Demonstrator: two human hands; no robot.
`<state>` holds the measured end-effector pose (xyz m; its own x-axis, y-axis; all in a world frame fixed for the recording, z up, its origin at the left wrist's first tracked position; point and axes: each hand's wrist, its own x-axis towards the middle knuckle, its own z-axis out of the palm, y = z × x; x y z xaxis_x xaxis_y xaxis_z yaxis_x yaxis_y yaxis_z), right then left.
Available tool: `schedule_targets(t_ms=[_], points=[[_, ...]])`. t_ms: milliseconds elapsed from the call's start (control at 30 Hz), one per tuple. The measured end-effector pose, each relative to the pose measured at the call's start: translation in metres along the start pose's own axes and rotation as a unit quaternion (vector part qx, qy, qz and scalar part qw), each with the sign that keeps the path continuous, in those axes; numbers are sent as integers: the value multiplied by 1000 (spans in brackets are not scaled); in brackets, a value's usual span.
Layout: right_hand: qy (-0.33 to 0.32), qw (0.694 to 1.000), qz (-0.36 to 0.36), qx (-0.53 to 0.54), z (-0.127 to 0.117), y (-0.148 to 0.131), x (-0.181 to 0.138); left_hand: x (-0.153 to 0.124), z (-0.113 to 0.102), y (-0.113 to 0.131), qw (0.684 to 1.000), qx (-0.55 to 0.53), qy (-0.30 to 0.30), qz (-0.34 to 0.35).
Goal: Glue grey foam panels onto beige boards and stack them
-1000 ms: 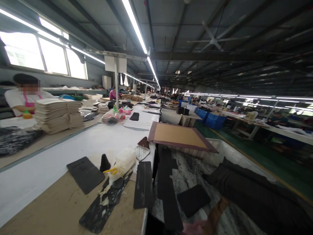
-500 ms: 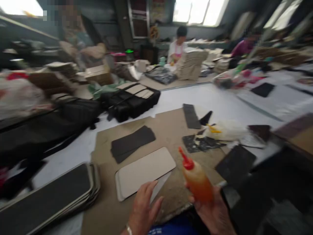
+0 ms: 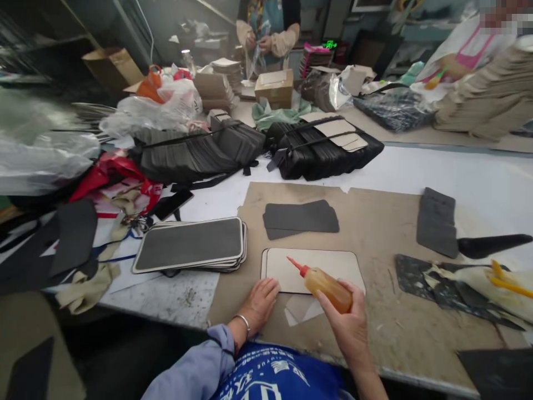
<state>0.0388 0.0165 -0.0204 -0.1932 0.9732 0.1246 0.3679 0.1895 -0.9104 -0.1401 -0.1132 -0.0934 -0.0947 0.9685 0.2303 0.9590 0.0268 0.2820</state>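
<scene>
My right hand (image 3: pixel 350 319) is wrapped round a squeeze bottle (image 3: pixel 328 289) of amber liquid with a red nozzle. The bottle is tilted, its nozzle pointing up-left above a light beige rounded panel (image 3: pixel 333 264). A second panel's edge shows beneath that one at the left. My left hand (image 3: pixel 260 303) lies flat, fingers stretched out, at the panel's lower left corner. Beyond the panel are overlapping dark grey strips (image 3: pixel 300 218). To the left stands a stack of beige-rimmed dark panels (image 3: pixel 191 244).
Brown cardboard (image 3: pixel 233 297) covers the table's front. Glue-stained scraps (image 3: pixel 441 289), a black-handled tool (image 3: pixel 495 244) and a dark piece (image 3: pixel 437 222) lie right. Strapped black bundles (image 3: pixel 325 147) and plastic bags (image 3: pixel 162 105) stand behind. Two other people are across the table, one (image 3: pixel 268 33) handling clear plastic.
The view has swung left. The bottle has moved from right of the panel to above it and tilted over. My left hand has moved to the panel's lower left corner and lies flatter.
</scene>
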Motion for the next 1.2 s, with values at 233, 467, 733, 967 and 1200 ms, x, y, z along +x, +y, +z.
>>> schedule_targets(t_ms=[233, 467, 733, 967, 1200], points=[[-8, 975, -194, -111, 41, -6, -1, 10, -5, -11, 997, -5, 57, 53], [14, 984, -118, -135, 56, -15, -4, 8, 1, -23, 992, -4, 87, 89], [31, 983, -80, -163, 64, -14, 1, 7, 4, -25, 989, -1, 107, 98], [75, 967, -87, -229, 28, -11, 15, 8, 1, -24, 989, 8, 98, 107], [35, 979, -74, -185, 43, -19, 9, 7, 5, -25, 989, 9, 105, 105]])
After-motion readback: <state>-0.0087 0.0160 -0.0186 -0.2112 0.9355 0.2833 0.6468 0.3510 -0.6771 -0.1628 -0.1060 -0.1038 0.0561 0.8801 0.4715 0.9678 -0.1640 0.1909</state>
